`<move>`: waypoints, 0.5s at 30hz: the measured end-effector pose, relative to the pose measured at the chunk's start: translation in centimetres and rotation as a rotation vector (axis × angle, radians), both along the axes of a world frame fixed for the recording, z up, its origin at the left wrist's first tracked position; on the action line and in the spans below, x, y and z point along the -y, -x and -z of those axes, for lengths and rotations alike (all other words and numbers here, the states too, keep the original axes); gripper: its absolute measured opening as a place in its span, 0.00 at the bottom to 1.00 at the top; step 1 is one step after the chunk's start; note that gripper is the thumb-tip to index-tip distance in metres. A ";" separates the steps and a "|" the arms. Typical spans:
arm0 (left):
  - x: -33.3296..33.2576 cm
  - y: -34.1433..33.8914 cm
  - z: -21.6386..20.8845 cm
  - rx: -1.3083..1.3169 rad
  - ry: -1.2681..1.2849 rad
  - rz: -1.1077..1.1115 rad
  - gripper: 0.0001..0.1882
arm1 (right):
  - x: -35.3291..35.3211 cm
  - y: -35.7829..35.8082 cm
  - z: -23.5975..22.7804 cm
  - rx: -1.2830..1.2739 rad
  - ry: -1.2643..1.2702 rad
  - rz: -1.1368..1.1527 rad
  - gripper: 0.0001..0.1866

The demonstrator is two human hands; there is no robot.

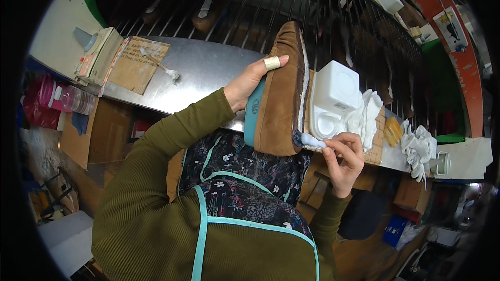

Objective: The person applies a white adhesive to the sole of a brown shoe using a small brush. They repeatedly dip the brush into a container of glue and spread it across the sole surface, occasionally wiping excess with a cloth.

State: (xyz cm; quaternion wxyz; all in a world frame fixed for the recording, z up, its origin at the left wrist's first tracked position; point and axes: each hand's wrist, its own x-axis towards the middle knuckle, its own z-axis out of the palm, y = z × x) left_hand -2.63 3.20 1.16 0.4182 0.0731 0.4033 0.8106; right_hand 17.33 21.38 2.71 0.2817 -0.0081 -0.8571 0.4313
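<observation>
My left hand [253, 77], a cream band wrapped round its thumb, grips a brown suede shoe [282, 105] held up on its side over the bench edge. A turquoise shoe last [253, 114] fills the shoe's opening. Whitish glue lines the sole edge facing right. My right hand [346, 160] pinches a small white-coated brush [312, 141] between thumb and fingers, its dark tip touching the heel end of the sole edge. Beside the shoe, a white plastic container [337, 87] with a round cup at its front stands on a gridded board.
Behind the steel bench [208, 58] runs a rack of metal bars [260, 5] with shoes on it. A cardboard piece [136, 65] and a white-tipped stick [169, 73] lie left. White gloves [369, 117], a yellow block [392, 131] and crumpled white cloth [418, 148] lie right.
</observation>
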 end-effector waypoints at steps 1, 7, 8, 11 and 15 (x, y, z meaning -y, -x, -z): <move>0.0 -0.1 -0.3 0.027 -0.010 0.018 0.26 | -0.2 0.1 -0.3 -0.007 -0.014 -0.007 0.10; 0.6 -0.5 -0.8 0.123 -0.035 0.094 0.26 | -0.6 1.3 -2.7 -0.050 -0.119 -0.093 0.10; 0.8 -0.6 -0.9 0.151 -0.043 0.111 0.26 | -0.7 1.5 -3.1 -0.062 -0.156 -0.112 0.10; 1.2 -0.8 -0.9 0.191 -0.041 0.132 0.27 | -0.4 2.6 -4.3 -0.082 -0.059 -0.219 0.09; 1.8 -1.3 -1.3 0.152 -0.037 0.090 0.27 | 0.8 3.9 -4.3 -0.033 0.052 -0.158 0.07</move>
